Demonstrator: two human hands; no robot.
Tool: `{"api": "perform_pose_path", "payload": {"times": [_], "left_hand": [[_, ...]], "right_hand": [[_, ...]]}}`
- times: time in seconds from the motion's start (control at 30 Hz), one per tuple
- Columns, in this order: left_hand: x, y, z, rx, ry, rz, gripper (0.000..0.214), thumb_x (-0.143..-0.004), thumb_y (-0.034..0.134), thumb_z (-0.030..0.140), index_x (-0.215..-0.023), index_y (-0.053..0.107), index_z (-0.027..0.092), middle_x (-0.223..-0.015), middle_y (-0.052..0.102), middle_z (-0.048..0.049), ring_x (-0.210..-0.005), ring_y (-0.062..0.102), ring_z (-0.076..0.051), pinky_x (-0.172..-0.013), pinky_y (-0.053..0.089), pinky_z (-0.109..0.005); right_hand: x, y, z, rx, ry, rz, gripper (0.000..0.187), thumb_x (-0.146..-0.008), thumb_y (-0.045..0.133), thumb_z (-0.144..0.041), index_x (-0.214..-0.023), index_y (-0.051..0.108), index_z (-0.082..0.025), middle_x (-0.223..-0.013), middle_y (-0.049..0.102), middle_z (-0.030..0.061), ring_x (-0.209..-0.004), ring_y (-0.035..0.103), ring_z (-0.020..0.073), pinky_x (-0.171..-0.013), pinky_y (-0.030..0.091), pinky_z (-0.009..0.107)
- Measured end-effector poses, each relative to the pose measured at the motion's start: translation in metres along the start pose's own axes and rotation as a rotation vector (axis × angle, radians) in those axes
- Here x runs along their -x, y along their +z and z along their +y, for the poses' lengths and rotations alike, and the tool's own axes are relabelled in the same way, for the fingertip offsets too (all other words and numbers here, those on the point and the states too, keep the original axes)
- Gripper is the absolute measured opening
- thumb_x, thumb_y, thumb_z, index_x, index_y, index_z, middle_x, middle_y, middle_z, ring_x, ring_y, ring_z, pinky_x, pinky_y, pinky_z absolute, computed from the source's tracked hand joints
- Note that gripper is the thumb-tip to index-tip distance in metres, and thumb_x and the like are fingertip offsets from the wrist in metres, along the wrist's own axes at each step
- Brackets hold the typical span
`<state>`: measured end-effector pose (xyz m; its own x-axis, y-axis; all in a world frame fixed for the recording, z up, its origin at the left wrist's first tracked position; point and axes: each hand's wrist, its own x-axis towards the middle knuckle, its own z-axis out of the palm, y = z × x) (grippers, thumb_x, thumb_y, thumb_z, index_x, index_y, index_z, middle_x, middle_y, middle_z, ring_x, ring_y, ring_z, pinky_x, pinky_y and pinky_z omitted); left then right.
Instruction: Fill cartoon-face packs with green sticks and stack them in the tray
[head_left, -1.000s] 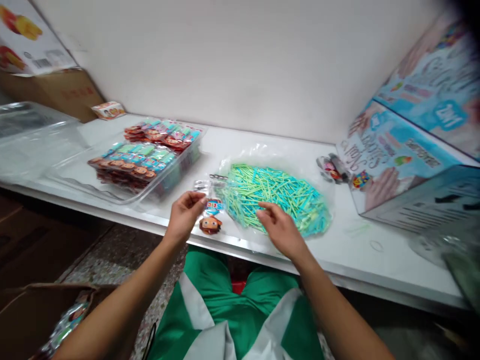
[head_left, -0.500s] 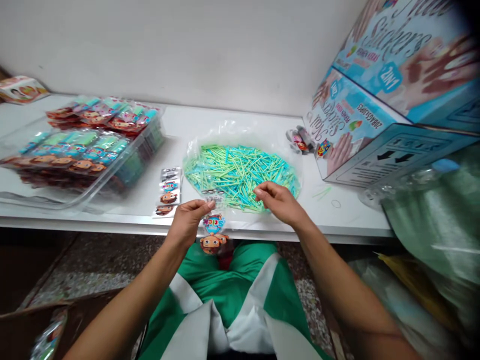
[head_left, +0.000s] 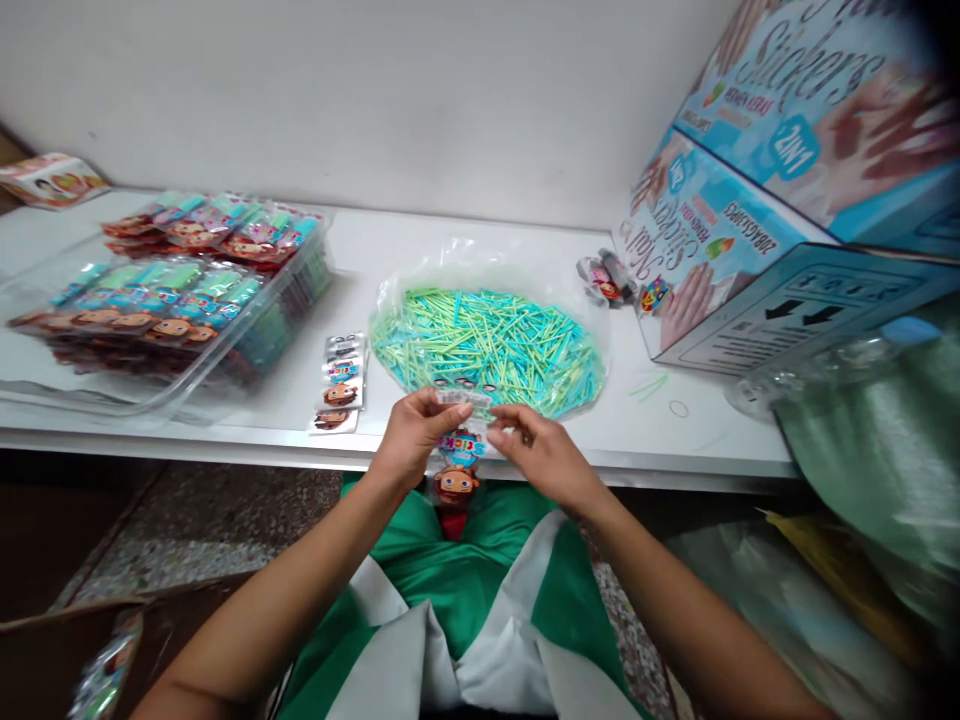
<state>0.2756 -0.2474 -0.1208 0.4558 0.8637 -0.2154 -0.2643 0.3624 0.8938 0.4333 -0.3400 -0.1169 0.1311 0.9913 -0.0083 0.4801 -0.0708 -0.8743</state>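
My left hand pinches a small clear printed packet by its upper left side, thumb on the front. The packet bears a cartoon face and the word "Stick", and hangs over the table's front edge. Close to its upper right edge, my right hand has its thumb and fingers closed together. Whatever those fingers hold is too small to make out; a faint green tint shows beside them. Just behind both hands lies an open clear plastic bag full of thin green and blue sticks.
Flat printed packets lie left of the bag. Further left, a clear plastic tub holds many filled packets. Blue "Nail Stickers" boxes stand at the right. Small wrapped pieces, a few loose sticks and a ring lie nearby.
My right hand has moved from the stick pile down and left to the packet's top edge. My left hand has shifted right with the packet, bringing both hands together.
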Motion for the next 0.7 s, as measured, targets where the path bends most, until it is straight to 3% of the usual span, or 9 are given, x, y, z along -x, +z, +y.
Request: {"api": "perform_pose_path", "payload": {"times": [0.07, 0.2, 0.27, 0.37, 0.43, 0.53, 0.6, 0.7], "left_hand": [[-0.006, 0.009, 0.006, -0.019, 0.053, -0.037, 0.026, -0.058, 0.078, 0.026, -0.074, 0.064, 0.012, -0.07, 0.066, -0.0018, -0.064, 0.06, -0.013, -0.063, 0.046, -0.025], [-0.015, 0.004, 0.014, -0.05, 0.148, 0.011, 0.024, -0.062, 0.076, 0.028, -0.074, 0.063, 0.012, -0.068, 0.064, 0.0001, -0.059, 0.056, -0.009, -0.056, 0.043, -0.02], [-0.016, -0.004, 0.013, -0.037, 0.143, 0.045, 0.024, -0.063, 0.076, 0.028, -0.075, 0.062, 0.013, -0.07, 0.063, 0.0008, -0.061, 0.056, -0.008, -0.057, 0.044, -0.019], [-0.013, -0.012, 0.009, -0.022, 0.103, 0.069, 0.029, -0.062, 0.076, 0.029, -0.081, 0.061, 0.014, -0.073, 0.063, 0.0013, -0.064, 0.058, -0.009, -0.059, 0.048, -0.021], [-0.011, -0.014, 0.006, -0.017, 0.065, 0.066, 0.033, -0.06, 0.078, 0.03, -0.085, 0.061, 0.015, -0.073, 0.063, 0.0012, -0.066, 0.06, -0.011, -0.062, 0.05, -0.023], [-0.009, -0.017, 0.003, -0.01, -0.01, 0.057, 0.033, -0.059, 0.078, 0.032, -0.083, 0.064, 0.014, -0.073, 0.065, -0.0008, -0.068, 0.063, -0.013, -0.066, 0.052, -0.026], [-0.009, -0.018, 0.002, -0.043, -0.056, 0.047, 0.032, -0.061, 0.076, 0.035, -0.081, 0.067, 0.012, -0.074, 0.067, -0.0038, -0.066, 0.063, -0.014, -0.066, 0.052, -0.026], [-0.01, -0.019, -0.001, -0.118, -0.069, 0.018, 0.031, -0.063, 0.075, 0.037, -0.078, 0.069, 0.01, -0.074, 0.069, -0.0074, -0.062, 0.063, -0.014, -0.064, 0.051, -0.026]], "right_hand": [[-0.022, -0.007, -0.013, -0.066, -0.073, 0.021, 0.029, -0.086, 0.047, -0.042, -0.085, 0.063, -0.017, -0.074, 0.062, 0.0014, -0.06, 0.052, 0.0102, -0.057, 0.04, 0.022], [-0.061, -0.03, -0.02, -0.102, -0.112, -0.002, 0.028, -0.081, 0.055, -0.041, -0.071, 0.062, -0.015, -0.063, 0.059, -0.0003, -0.051, 0.049, 0.008, -0.049, 0.039, 0.021], [-0.081, -0.044, -0.017, -0.139, -0.056, 0.036, 0.031, -0.08, 0.056, -0.043, -0.071, 0.06, -0.014, -0.06, 0.056, -0.0003, -0.047, 0.047, 0.0075, -0.045, 0.039, 0.02], [-0.107, -0.059, -0.008, -0.25, -0.028, 0.222, 0.037, -0.08, 0.054, -0.047, -0.097, 0.057, -0.014, -0.088, 0.062, 0.0063, -0.063, 0.058, 0.0109, -0.052, 0.047, 0.023], [-0.114, -0.062, 0.0, -0.045, 0.015, 0.229, 0.037, -0.084, 0.049, -0.044, -0.106, 0.053, -0.014, -0.094, 0.062, 0.0079, -0.069, 0.06, 0.0124, -0.056, 0.047, 0.023], [-0.109, -0.055, 0.016, 0.575, 0.084, -0.039, 0.03, -0.088, 0.04, -0.038, -0.09, 0.06, -0.016, -0.084, 0.066, 0.0057, -0.072, 0.061, 0.0141, -0.062, 0.044, 0.023], [-0.102, -0.046, 0.028, 0.742, 0.135, -0.109, 0.034, -0.085, 0.044, -0.039, -0.073, 0.063, -0.014, -0.076, 0.066, 0.0092, -0.075, 0.062, 0.0194, -0.064, 0.042, 0.026], [-0.099, -0.032, 0.04, 0.83, 0.2, -0.114, 0.041, -0.08, 0.047, -0.049, -0.07, 0.065, -0.013, -0.078, 0.067, 0.0148, -0.079, 0.062, 0.0252, -0.065, 0.04, 0.03]]}}
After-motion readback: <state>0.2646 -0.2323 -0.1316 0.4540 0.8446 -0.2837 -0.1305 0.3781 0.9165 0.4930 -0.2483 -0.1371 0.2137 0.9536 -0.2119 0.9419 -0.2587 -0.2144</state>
